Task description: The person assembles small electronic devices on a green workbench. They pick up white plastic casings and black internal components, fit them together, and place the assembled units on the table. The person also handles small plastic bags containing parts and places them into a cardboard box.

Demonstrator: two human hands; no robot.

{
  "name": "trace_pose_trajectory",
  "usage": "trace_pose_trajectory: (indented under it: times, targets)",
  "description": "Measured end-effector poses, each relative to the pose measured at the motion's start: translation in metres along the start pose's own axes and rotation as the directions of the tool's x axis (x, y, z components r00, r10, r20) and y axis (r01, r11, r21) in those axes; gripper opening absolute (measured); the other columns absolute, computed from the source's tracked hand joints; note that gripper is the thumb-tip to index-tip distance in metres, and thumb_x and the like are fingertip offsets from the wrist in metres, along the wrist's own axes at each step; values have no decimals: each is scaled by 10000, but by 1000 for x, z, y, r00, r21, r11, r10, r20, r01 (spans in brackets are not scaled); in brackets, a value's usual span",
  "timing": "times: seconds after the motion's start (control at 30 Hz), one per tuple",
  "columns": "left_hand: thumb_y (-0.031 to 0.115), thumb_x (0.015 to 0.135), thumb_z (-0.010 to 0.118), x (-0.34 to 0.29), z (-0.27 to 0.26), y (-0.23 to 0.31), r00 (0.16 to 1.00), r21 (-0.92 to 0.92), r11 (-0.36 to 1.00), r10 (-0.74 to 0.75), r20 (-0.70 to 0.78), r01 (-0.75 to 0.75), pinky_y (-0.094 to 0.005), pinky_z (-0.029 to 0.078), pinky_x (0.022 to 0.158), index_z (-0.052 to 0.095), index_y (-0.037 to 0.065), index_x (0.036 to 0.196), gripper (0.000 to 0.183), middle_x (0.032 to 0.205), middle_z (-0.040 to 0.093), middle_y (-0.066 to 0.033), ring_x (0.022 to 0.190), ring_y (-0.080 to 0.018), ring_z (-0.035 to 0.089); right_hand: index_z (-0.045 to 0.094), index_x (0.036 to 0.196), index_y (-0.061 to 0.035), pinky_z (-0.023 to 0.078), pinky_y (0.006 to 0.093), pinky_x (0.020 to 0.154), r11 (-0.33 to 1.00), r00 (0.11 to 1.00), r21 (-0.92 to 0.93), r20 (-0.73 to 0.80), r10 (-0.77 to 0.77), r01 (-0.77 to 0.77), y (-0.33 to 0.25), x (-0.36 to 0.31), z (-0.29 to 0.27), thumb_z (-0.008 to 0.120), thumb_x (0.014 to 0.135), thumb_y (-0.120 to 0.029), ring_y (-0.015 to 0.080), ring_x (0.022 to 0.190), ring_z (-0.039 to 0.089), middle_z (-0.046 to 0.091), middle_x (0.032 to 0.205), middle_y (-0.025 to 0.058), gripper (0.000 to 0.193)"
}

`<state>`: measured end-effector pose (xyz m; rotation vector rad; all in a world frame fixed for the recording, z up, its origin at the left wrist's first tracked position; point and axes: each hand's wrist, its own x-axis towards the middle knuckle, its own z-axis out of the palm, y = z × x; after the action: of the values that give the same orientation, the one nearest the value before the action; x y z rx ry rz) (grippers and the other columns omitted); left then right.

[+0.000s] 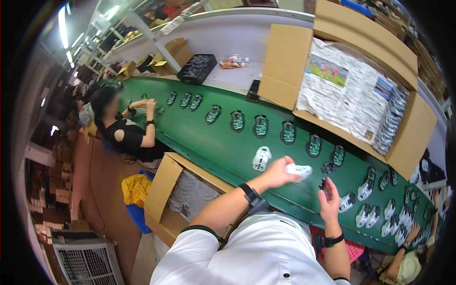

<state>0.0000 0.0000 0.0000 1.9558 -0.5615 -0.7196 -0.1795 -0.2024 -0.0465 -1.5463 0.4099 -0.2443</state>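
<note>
My left hand grips a white computer mouse shell by its left end, above the green bench. In my right hand, a small black part is pinched between thumb and fingers; its exact kind is too small to make out. Another white mouse shell lies on the bench left of my left hand. Beyond both hands runs a line of black mouse bases with green circuit boards, one of them a mouse base straight ahead. A white-and-black mouse assembly lies right of my right hand.
A large open carton with wrapped contents stands at the far right of the green bench. Another carton sits by my left arm. Several mouse assemblies crowd the right end. A person works at left, another at right.
</note>
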Motion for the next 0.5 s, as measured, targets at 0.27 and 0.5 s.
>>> trace_pose_trajectory:
  times: [0.27, 0.5]
  targets:
    - [328, 851, 807, -25, 26, 49, 998, -320, 947, 3, 65, 18, -286, 535, 703, 630, 17, 1031, 400, 890, 705, -86, 798, -137, 654, 457, 1434, 77, 469, 355, 1042, 995, 990, 31, 97, -100, 98, -38, 6, 21, 656, 933, -35, 216, 1220, 586, 574, 1378, 176, 551]
    - [381, 838, 788, -50, 30, 53, 989, -215, 965, 149, -15, -149, -348, 547, 664, 647, -2, 932, 419, 810, 718, -136, 725, -212, 699, 515, 1325, 74, 542, 325, 921, 878, 942, 404, 310, 132, -256, -54, 0, 20, 804, 814, -94, 198, 995, 674, 661, 1156, 109, 611]
